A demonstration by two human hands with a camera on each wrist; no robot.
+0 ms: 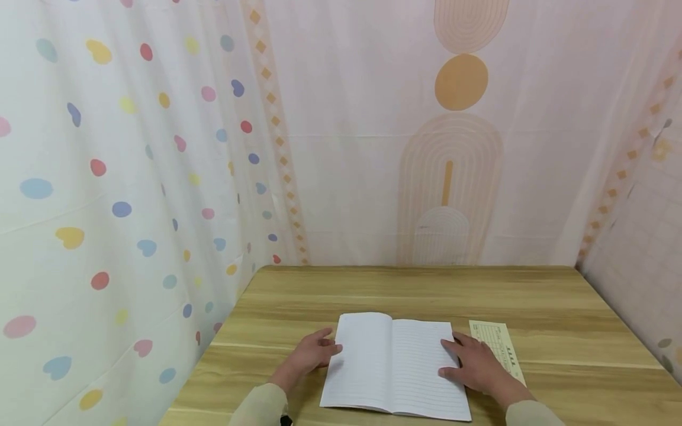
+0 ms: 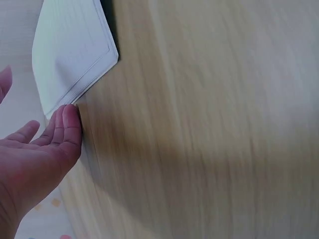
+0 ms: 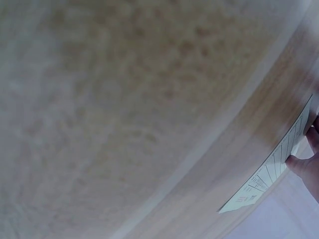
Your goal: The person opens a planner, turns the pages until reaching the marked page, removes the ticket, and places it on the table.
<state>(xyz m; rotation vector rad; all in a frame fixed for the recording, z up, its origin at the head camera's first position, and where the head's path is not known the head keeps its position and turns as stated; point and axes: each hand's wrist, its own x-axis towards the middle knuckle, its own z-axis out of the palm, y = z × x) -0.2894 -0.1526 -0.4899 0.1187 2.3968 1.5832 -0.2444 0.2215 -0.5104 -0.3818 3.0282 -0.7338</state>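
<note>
An open notebook [image 1: 367,361] with ruled white pages lies on the wooden table. My left hand [image 1: 314,355] is at its left side, its fingertips at the page edge. In the left wrist view, the fingers of the left hand [image 2: 55,139] are loosely bent beside the notebook's edge [image 2: 79,45], with the thumb apart. Over the right page's outer edge rests my right hand [image 1: 476,361], thumb and a finger spread on the paper. A pale yellow printed slip [image 1: 498,346] lies partly behind that hand. The right wrist view catches the right hand [image 3: 310,167] only at the frame's edge.
The wood-grain table [image 1: 415,290] extends around the notebook. A dotted curtain [image 1: 133,177] hangs along the left side, and a patterned curtain [image 1: 346,148] stands behind the table's far edge. Another pale curtain [image 1: 639,254] borders the right side.
</note>
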